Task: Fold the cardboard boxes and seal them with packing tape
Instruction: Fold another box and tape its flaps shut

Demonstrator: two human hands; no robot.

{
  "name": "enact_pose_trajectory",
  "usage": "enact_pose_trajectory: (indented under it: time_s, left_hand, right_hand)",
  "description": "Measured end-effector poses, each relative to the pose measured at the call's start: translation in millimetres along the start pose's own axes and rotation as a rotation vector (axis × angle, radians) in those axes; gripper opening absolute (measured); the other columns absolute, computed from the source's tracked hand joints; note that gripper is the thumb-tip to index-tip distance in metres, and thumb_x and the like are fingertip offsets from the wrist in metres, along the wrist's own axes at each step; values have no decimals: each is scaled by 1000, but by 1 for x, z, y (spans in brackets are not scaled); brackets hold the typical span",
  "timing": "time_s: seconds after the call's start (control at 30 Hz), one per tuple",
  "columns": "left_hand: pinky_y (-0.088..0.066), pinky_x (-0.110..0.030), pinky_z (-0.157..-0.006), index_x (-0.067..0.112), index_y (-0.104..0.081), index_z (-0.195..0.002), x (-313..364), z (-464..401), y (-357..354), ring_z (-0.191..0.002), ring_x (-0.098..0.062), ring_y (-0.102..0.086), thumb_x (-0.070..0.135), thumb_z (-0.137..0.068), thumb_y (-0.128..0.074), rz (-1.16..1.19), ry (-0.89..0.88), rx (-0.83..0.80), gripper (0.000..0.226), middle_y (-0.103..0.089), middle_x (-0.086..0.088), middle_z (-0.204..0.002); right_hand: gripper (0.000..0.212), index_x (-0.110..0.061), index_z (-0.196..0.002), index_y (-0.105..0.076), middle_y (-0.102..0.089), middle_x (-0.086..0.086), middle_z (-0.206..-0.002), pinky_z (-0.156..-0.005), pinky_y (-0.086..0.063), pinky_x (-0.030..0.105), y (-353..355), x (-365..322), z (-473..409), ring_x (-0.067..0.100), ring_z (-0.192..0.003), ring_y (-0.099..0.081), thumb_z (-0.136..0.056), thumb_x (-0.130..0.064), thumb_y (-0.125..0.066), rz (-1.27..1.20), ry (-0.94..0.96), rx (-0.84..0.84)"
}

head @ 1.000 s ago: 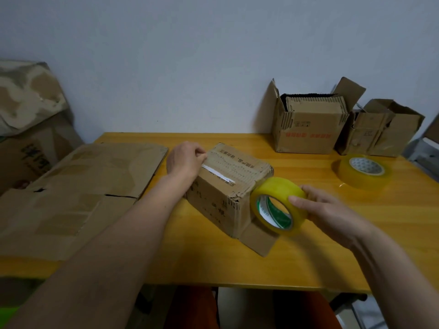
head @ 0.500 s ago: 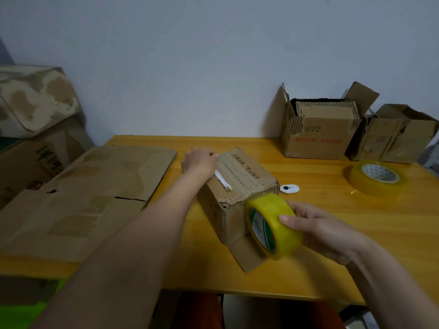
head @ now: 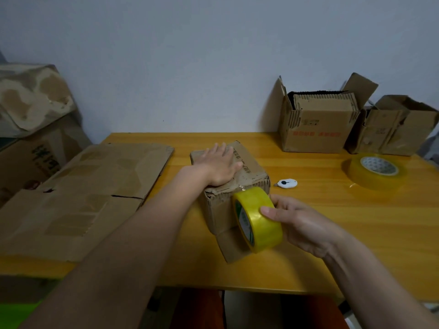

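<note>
My left hand (head: 219, 166) lay flat, fingers spread, atop the small box (head: 247, 176) mid-table (head: 332, 233). My right hand (head: 301, 224) gripped the yellow tape roll (head: 257, 219) against the box's near face.

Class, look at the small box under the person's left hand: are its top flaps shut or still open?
Shut. The left hand lies flat on the closed top of the box, while the right hand holds the tape roll against its near edge.

Plain room, bare wall (head: 213, 55), wooden table (head: 332, 233), stacked cardboard boxes (head: 316, 124)
</note>
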State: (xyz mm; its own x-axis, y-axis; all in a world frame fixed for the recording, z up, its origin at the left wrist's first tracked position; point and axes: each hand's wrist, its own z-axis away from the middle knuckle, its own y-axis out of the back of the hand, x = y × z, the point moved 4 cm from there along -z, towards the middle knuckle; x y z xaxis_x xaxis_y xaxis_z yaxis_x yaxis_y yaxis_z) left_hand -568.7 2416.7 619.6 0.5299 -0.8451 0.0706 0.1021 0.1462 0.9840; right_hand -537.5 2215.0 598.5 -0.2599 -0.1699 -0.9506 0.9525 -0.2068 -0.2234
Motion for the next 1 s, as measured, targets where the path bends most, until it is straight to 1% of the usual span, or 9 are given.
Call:
enact_pose_trajectory:
  time_s: [0.13, 0.23, 0.37, 0.5, 0.6, 0.73, 0.8, 0.87, 1.0]
  left_hand:
    - [6, -35, -117, 14, 2, -154, 11, 34, -11, -148, -17, 11, 60, -96, -13, 86, -143, -14, 75, 11, -3, -161]
    - [5, -34, -118, 20, -5, -154, 9, 56, -13, -148, -12, 5, 68, -85, -6, 109, -187, 22, 85, 4, 2, -162]
    - [4, -29, -117, 25, -7, -154, 0, 49, -4, -148, -8, 5, 52, -100, -23, 89, -185, -2, 63, 3, 5, -162]
    - [2, -34, -120, 28, -5, -154, -3, 44, -6, -148, -8, 4, 51, -100, -24, 29, -210, 3, 62, 3, 7, -162]
    - [1, -36, -121, 28, -4, -154, -4, 45, -7, -148, -7, 3, 50, -100, -21, 3, -223, 36, 61, 3, 8, -162]
    - [1, -38, -121, 30, -3, -154, -5, 41, -6, -148, -8, 3, 52, -100, -21, -9, -233, 36, 61, 3, 9, -162]
    - [2, -36, -121, 32, -4, -154, -7, 39, -6, -148, -6, 3, 60, -96, -25, -2, -224, 56, 67, 2, 10, -162]
    - [3, -36, -120, 34, -5, -153, -7, 37, -7, -147, -5, 1, 71, -87, -34, -4, -213, 87, 81, 0, 13, -161]
    - [2, -37, -119, 35, -4, -153, -6, 31, -9, -148, -7, -1, 82, -74, -43, -79, -225, 147, 100, 0, 13, -161]
  right_hand:
    - [52, 8, -129, -44, -62, 21, -106, -78, -54, 40, -4, 2, -3, 30, -93, -61, -84, -13, -60, -51, 17, -36]
    - [52, 9, -127, -44, -59, 24, -107, -81, -52, 41, -8, 3, -8, 34, -97, -58, -84, -13, -61, -47, 36, -43]
    - [51, 9, -120, -49, -65, 20, -104, -85, -49, 39, -14, 3, -13, 31, -95, -63, -86, -29, -57, 109, 64, 12]
    - [47, 7, -110, -58, -71, 20, -97, -73, -55, 31, -16, 2, -16, 28, -89, -70, -92, -36, -49, 165, 64, 41]
    - [42, 3, -96, -67, -71, 23, -90, -68, -58, 33, -15, 2, -15, 26, -78, -71, -95, -34, -48, 113, -4, 21]
    - [52, -7, -56, -69, -65, 11, -57, -43, -47, 19, -18, 17, -11, 17, -48, -63, -98, -27, -46, 44, -107, 17]
    - [41, -1, -66, -62, -58, 14, -61, -47, -44, 20, -20, 22, -14, 23, -53, -58, -96, -26, -49, 67, -89, 35]
    - [32, -5, -71, -58, -56, 7, -58, -46, -43, 17, -19, 21, -14, 13, -48, -54, -96, -24, -50, 77, -92, 38]
    - [44, -6, -72, -66, -67, 10, -63, -49, -50, 20, 8, 6, -16, 15, -52, -62, -97, -35, -46, 295, -114, 156]
